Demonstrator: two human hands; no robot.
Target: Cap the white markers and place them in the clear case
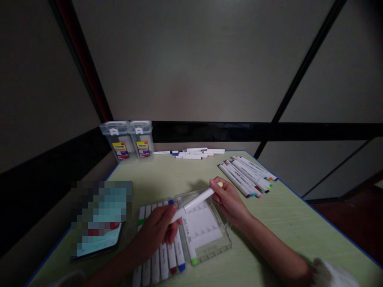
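Note:
A white marker (201, 199) with a yellow end is held aslant between my two hands. My left hand (160, 227) pinches its lower left end, and my right hand (229, 199) grips the upper right end by the yellow tip. Beneath them lies an opened clear plastic case (226, 243). Its left half holds a row of white markers (164, 261) with coloured ends, partly covered by my left hand. In the right half, one green-ended marker (189, 241) lies along the left side, beside a white printed paper insert (206, 227).
Two lidded clear boxes (119, 145) stand at the back left. A loose pile of markers (196, 153) lies at the back edge, and another group (243, 175) at the right. A tablet-like device (104, 223), partly pixelated, rests at the left. Wall panels rise behind the table (284, 223).

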